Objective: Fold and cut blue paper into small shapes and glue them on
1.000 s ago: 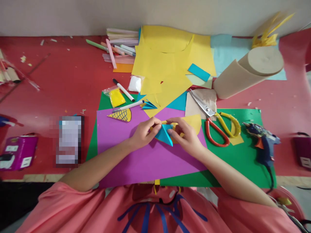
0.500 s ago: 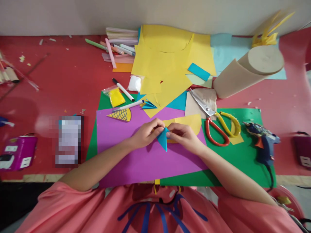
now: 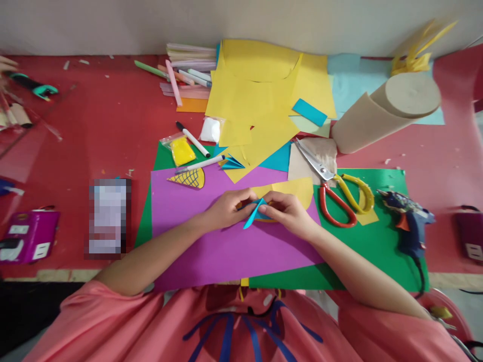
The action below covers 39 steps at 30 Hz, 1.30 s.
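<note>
Both hands meet over a purple paper sheet (image 3: 211,251). My left hand (image 3: 228,207) and my right hand (image 3: 289,211) each pinch a small folded blue paper piece (image 3: 253,213), now narrow and pointing down-left. A yellow half-round paper (image 3: 294,188) lies under my right fingers. A second folded blue piece (image 3: 231,162) rests just beyond, beside a white marker (image 3: 199,164) and a yellow cone-shaped cutout with a grid drawn on it (image 3: 188,178).
Scissors with red and yellow handles (image 3: 335,193) and a blue glue gun (image 3: 409,221) lie right on green paper (image 3: 370,251). Yellow sheets (image 3: 264,85), pens (image 3: 181,75) and a beige foam roll (image 3: 381,110) sit behind. Another person's hand with a teal tool (image 3: 33,85) is far left.
The blue piece has been folded narrower between my fingers, from a wide triangle to a thin strip. A hand with a teal tool has come into view at far left.
</note>
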Motion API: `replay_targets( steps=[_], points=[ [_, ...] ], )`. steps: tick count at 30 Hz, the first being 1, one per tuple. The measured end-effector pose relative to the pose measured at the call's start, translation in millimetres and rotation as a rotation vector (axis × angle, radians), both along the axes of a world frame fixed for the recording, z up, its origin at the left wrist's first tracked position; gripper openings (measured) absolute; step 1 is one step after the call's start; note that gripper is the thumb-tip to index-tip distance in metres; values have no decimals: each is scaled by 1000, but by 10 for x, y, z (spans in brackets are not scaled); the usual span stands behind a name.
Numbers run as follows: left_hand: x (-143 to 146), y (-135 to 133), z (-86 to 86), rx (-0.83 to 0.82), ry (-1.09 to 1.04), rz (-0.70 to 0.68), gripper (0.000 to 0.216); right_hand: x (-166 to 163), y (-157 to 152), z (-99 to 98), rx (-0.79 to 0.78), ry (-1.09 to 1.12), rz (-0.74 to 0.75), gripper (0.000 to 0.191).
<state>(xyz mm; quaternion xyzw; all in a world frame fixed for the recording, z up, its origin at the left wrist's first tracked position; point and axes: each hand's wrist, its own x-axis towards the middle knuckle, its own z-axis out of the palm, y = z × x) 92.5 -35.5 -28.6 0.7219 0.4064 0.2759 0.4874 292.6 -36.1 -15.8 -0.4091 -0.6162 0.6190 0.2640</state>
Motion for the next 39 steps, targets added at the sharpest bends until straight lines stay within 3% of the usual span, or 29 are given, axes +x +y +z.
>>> replay_targets(
  steps=[5, 12, 29, 34, 39],
  points=[
    [-22, 6, 32, 19, -41, -8, 46, -17, -12, -7, 80, -45, -72, 25],
    [21, -7, 34, 79, 54, 41, 15, -32, -8, -4, 161, -126, -104, 22],
    [36, -5, 40, 177, 81, -3, 18, -31, -43, 13, 237, -47, -110, 18],
    [24, 3, 43, 73, 52, 94, 19, -29, -26, 24, 126, -4, -154, 24],
    [6, 38, -14, -122, -137, 253, 24, -10, 0, 24, -16, 48, -34, 32]
  ],
)
